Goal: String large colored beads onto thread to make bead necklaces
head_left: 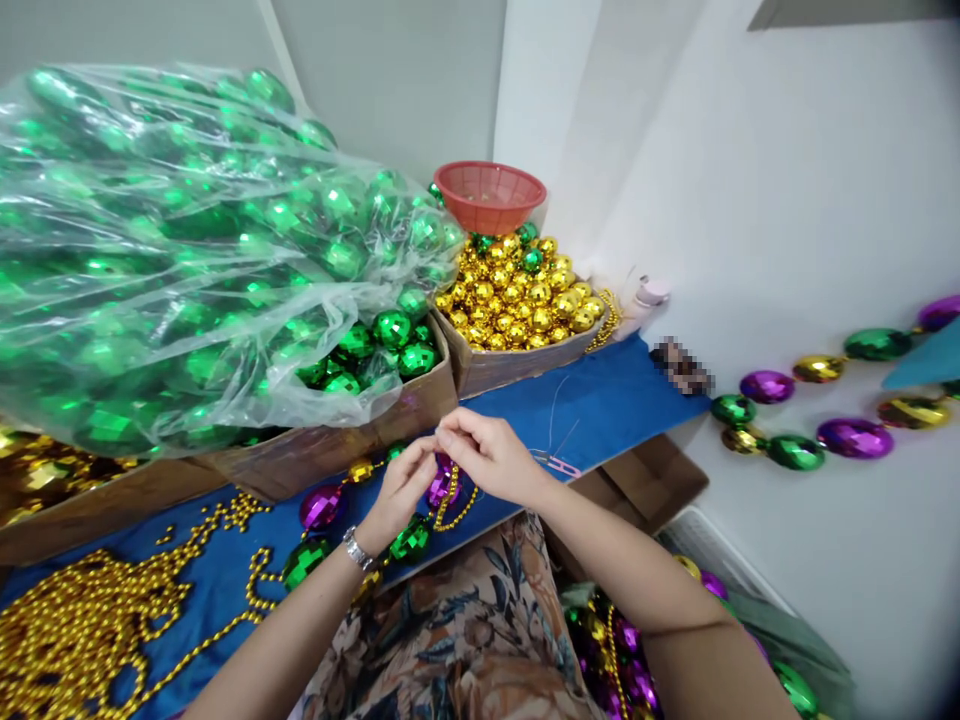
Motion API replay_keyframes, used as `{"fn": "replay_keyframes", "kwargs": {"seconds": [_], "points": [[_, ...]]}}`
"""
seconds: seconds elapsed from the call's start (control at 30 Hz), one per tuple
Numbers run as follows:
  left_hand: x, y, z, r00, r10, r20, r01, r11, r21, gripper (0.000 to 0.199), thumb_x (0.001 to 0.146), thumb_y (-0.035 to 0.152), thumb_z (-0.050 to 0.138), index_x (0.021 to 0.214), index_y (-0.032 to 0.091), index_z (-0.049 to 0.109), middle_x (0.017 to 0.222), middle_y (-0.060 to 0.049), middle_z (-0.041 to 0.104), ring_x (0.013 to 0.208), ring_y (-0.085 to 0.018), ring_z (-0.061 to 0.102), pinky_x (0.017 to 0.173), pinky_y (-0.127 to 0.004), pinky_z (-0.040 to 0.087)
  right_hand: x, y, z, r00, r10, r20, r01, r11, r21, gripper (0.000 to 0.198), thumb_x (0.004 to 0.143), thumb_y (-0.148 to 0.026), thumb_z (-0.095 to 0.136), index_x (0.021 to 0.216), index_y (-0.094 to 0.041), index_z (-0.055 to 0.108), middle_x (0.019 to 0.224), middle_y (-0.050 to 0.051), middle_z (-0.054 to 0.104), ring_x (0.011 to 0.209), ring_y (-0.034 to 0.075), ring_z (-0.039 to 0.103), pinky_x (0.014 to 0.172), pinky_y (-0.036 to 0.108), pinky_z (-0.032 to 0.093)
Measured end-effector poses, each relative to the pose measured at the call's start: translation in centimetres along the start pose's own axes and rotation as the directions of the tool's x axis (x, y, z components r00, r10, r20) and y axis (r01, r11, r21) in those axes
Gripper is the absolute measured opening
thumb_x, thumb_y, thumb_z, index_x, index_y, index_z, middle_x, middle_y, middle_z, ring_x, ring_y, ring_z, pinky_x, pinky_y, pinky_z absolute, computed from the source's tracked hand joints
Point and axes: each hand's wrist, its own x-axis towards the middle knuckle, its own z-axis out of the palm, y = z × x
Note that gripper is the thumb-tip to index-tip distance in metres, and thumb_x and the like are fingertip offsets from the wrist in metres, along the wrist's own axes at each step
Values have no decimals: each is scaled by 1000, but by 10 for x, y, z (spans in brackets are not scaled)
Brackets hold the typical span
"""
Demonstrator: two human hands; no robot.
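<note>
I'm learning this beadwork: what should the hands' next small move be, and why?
Perhaps ease the left hand and right hand gently apart, to draw snug anything pinched between them. Their fingertips meet just above the purple bead and the small gold-bead strand, though what they grip, if anything, cannot be made out.

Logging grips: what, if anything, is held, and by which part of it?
Cannot be told: the left hand and right hand meet tip to tip, hiding anything pinched there. A gold bead strand shows just below.
</note>
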Motion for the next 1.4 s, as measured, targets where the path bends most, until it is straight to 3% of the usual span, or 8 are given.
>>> {"fn": "replay_keyframes", "kwargs": {"seconds": [0.2, 0.4, 0.6, 0.7, 0.77, 0.87, 1.1, 1.4], "points": [[6, -13, 10, 984, 147, 102, -174, 919, 353, 34, 68, 26, 78, 100, 21, 68, 107, -8, 68, 104, -28, 60, 98, -42, 42, 21, -8, -8, 999, -47, 15, 44, 985, 169, 19, 94, -35, 47, 87, -19, 56, 73, -3, 54, 63, 9, 49, 58, 21, 38], [9, -10, 7, 974, 179, 139, -209, 947, 244, 39, 83, 20, 64, 121, 23, 54, 100, -7, 69, 111, -24, 61, 100, -41, 42, 43, 25, -31, 980, 119, -161, -25, 870, 493, 26, 90, -45, 54, 84, -20, 53, 68, -6, 47, 49, 5, 39, 47, 19, 36], [12, -10, 11, 953, 87, 290, -191, 916, 353, 27, 72, 22, 74, 99, 24, 73, 111, -9, 68, 111, -28, 58, 101, -40, 41, 49, 56, -40, 958, 247, -145, -88, 736, 671, 27, 89, -47, 55, 82, -21, 50, 57, -10, 30, 46, 6, 30, 53, 19, 42], [11, -21, 13, 976, 79, 203, -152, 914, 375, 39, 66, 23, 80, 104, 23, 70, 109, -8, 67, 105, -27, 60, 98, -39, 44, 31, 79, -56, 966, 187, -178, -96, 900, 426, 24, 93, -46, 47, 94, -22, 52, 68, -6, 45, 58, 8, 46, 65, 23, 47], [12, -27, 7, 989, 52, 138, -98, 930, 353, 42, 67, 24, 79, 107, 22, 68, 110, -8, 66, 103, -25, 61, 97, -37, 45, 4, 101, -71, 960, 210, -186, -219, 975, -28, 22, 96, -41, 44, 104, -22, 52, 88, 0, 56, 81, 12, 55, 78, 26, 46], [15, -31, -7, 1000, -5, 28, -1, 975, 220, 50, 68, 25, 80, 114, 21, 63, 114, -9, 66, 105, -23, 62, 97, -35, 47, -52, 141, -85, 857, 488, -168, -479, 632, -609, 16, 95, -33, 50, 104, -22, 56, 107, 7, 57, 101, 19, 55, 85, 30, 44], [18, -28, -9, 994, -88, 61, 84, 995, 56, 58, 65, 24, 82, 118, 21, 60, 114, -10, 67, 104, -23, 63, 92, -33, 52, -128, 197, -74, 777, 613, -142, -536, 525, -662, 14, 92, -20, 54, 104, -19, 61, 108, 13, 60, 107, 23, 51, 91, 32, 41], [12, -16, 3, 977, -120, 176, 98, 986, 133, 65, 65, 21, 81, 125, 21, 57, 122, -13, 64, 111, -27, 61, 97, -43, 49, -94, 160, -51, 892, 450, -50, -434, 819, -374, 32, 102, -26, 26, 122, -21, 51, 82, 1, 60, 67, 11, 58, 66, 23, 48]]}}
